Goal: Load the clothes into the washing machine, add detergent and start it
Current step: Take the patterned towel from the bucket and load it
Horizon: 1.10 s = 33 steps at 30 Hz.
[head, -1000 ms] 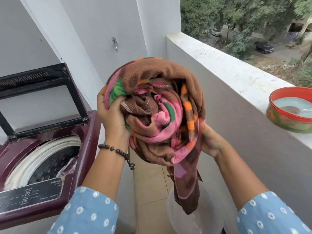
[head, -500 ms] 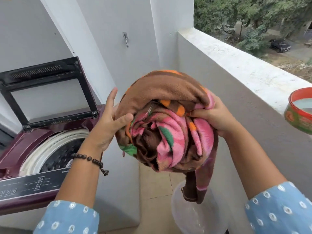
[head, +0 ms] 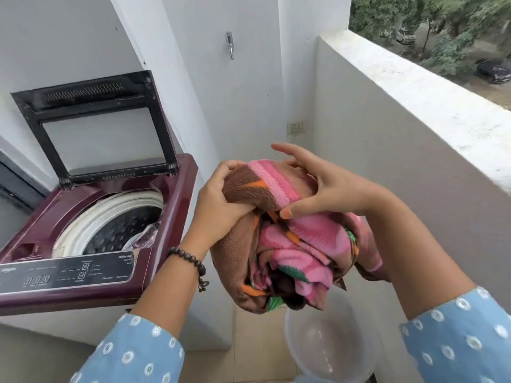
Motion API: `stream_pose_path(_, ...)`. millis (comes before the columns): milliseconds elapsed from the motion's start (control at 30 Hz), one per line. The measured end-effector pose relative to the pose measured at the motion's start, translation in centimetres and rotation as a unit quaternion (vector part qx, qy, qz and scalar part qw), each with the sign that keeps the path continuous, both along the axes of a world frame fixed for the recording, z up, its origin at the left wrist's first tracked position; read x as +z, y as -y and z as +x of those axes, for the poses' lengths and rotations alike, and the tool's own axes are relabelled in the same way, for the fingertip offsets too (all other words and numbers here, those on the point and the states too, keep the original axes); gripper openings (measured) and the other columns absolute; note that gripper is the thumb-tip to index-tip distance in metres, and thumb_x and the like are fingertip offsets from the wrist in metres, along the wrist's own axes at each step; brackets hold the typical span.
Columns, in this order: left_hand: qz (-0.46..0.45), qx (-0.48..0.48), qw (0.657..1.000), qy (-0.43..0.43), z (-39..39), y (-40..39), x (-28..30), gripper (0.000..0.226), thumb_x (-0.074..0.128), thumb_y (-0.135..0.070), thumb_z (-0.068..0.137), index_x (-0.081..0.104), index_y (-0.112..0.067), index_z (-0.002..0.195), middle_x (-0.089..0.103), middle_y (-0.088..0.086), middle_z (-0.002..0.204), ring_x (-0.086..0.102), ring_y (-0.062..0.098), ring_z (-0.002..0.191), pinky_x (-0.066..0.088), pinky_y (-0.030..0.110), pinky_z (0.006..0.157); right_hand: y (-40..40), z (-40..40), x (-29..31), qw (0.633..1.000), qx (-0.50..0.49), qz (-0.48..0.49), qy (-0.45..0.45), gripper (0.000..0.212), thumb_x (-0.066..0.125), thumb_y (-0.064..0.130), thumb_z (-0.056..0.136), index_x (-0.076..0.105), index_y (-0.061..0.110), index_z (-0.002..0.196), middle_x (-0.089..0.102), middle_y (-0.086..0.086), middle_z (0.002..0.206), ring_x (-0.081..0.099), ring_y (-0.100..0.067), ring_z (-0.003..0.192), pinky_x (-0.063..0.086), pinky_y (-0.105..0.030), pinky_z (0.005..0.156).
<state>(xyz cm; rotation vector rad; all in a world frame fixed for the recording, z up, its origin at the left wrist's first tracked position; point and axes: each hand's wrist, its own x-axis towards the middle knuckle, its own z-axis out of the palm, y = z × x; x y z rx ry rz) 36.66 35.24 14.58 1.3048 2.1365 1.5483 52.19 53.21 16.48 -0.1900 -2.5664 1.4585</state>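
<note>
Both hands held a bundled blanket (head: 293, 244) (brown fleece with pink, orange and green patches) in the air, to the right of the washer (head: 91, 217) and apart from it. The left hand (head: 218, 200) gripped the bundle's upper left edge, fingers curled over the brown fold and a bead bracelet (head: 190, 261) on its wrist. The right hand (head: 323, 186) sat on top of the bundle just right of the left hand, thumb pressed against a pink stripe and the other fingers partly spread, the index finger lifted off the cloth; it held the blanket loosely rather than in a tight fist. Both forearms came out of light blue dotted sleeves (head: 459, 338).

Left of the left hand the maroon top-loader stood with its lid (head: 94, 120) raised upright against the wall, so the white drum rim and dark perforated drum (head: 124, 230) showed. Its control panel (head: 66, 272) ran along the near edge, below the left wrist.

Directly below the blanket a clear plastic tub (head: 329, 344) rested on the tiled floor. To the right of the right hand ran a white parapet (head: 414, 100)
</note>
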Motion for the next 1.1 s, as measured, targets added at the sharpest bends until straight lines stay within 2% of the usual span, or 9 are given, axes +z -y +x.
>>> stream_pose_path(100, 0.075, 0.045, 0.994, 0.063, -0.7, 0.3, 1.1, 0.057, 0.081, 0.004, 0.066, 0.06, -0.025, 0.11, 0.068, -0.01, 0.1, 0.065, 0.003, 0.09, 0.05, 0.023, 0.083, -1.3, 1.1, -1.7, 0.996, 0.027, -0.077, 0.031, 0.126, 0.091, 0.045, 0.052, 0.013, 0.048, 0.152, 0.035, 0.016, 0.151, 0.04, 0.003, 0.135, 0.035, -0.026, 0.113)
stream_pose_path(200, 0.158, 0.087, 0.974, 0.138, -1.8, 1.0, 2.7, 0.053, 0.078, 0.005, 0.064, 0.061, -0.016, 0.109, 0.069, -0.003, 0.096, 0.065, 0.006, 0.085, 0.052, 0.023, 0.078, -2.2, 1.4, -4.7, 0.979, 0.027, -0.199, 0.024, 0.137, 0.094, 0.049, 0.047, 0.01, 0.037, 0.155, 0.035, 0.014, 0.155, 0.039, -0.004, 0.139, 0.035, -0.033, 0.115)
stream_pose_path(367, 0.229, 0.156, 0.94, 0.2, -3.9, 2.7, 3.6, 0.045, 0.068, 0.0, 0.061, 0.062, -0.023, 0.1, 0.07, -0.003, 0.091, 0.067, 0.01, 0.084, 0.054, 0.023, 0.073, -0.9, -0.9, -8.2, 0.935, 0.021, -0.354, 0.009, 0.126, 0.098, 0.039, 0.043, 0.033, 0.012, 0.147, 0.064, -0.003, 0.132, 0.061, -0.019, 0.12, 0.054, -0.029, 0.088)
stream_pose_path(467, 0.25, 0.188, 0.924, 0.219, -6.2, 3.9, 2.9, 0.041, 0.064, 0.012, 0.073, 0.062, -0.021, 0.097, 0.07, -0.01, 0.08, 0.066, 0.005, 0.076, 0.053, 0.021, 0.068, 0.9, -3.9, -8.9, 0.918, -0.019, -0.395, -0.031, 0.113, 0.099, 0.037, 0.041, 0.045, 0.011, 0.137, 0.069, -0.006, 0.122, 0.065, -0.021, 0.11, 0.057, -0.032, 0.082)
stream_pose_path(600, 0.273, 0.2, 0.904, 0.26, -10.3, 5.8, 1.7, 0.04, 0.065, 0.005, 0.064, 0.062, -0.017, 0.097, 0.071, -0.006, 0.079, 0.066, 0.01, 0.075, 0.055, 0.024, 0.068, 2.6, -9.1, -8.0, 0.921, -0.045, -0.383, -0.05, 0.091, 0.096, 0.024, 0.049, 0.053, 0.013, 0.128, 0.072, -0.004, 0.116, 0.068, -0.021, 0.107, 0.057, -0.032, 0.084)
stream_pose_path(700, 0.28, 0.197, 0.896, 0.284, -14.8, 7.8, 1.3, 0.045, 0.066, 0.003, 0.062, 0.062, -0.01, 0.105, 0.072, 0.0, 0.084, 0.069, 0.017, 0.079, 0.058, 0.032, 0.074, 3.2, -13.4, -6.6, 0.936, -0.066, -0.34, -0.069, 0.064, 0.074, 0.006, 0.071, 0.053, 0.009, 0.13, 0.072, -0.002, 0.117, 0.066, -0.019, 0.109, 0.056, -0.031, 0.089)
stream_pose_path(867, 0.257, 0.18, 0.913, 0.262, -23.1, 12.2, 3.0, 0.057, 0.07, -0.001, 0.064, 0.056, -0.001, 0.12, 0.068, 0.01, 0.092, 0.069, 0.023, 0.081, 0.058, 0.038, 0.075, 5.7, -22.6, -3.1, 0.946, -0.074, -0.297, -0.107, 0.06, 0.076, 0.016, 0.07, 0.058, 0.005, 0.126, 0.072, -0.001, 0.113, 0.067, -0.017, 0.107, 0.054, -0.028, 0.084)
stream_pose_path(967, 0.27, 0.176, 0.919, 0.225, -27.9, 15.3, 4.6, 0.07, 0.076, -0.006, 0.063, 0.051, 0.006, 0.127, 0.065, 0.017, 0.104, 0.066, 0.031, 0.095, 0.057, 0.05, 0.086, 7.8, -29.2, -1.4, 0.946, -0.064, -0.288, -0.132, 0.055, 0.072, 0.011, 0.074, 0.057, 0.002, 0.126, 0.071, -0.006, 0.113, 0.067, -0.02, 0.106, 0.054, -0.032, 0.084)
stream_pose_path(1100, 0.291, 0.211, 0.913, 0.194, -35.7, 20.1, 6.0, 0.072, 0.079, -0.006, 0.066, 0.048, 0.007, 0.13, 0.062, 0.026, 0.116, 0.064, 0.039, 0.106, 0.055, 0.054, 0.091, 11.6, -38.2, -0.1, 0.94, -0.054, -0.293, -0.165, 0.051, 0.066, 0.003, 0.079, 0.055, -0.001, 0.128, 0.068, -0.013, 0.117, 0.065, -0.026, 0.109, 0.054, -0.038, 0.09)
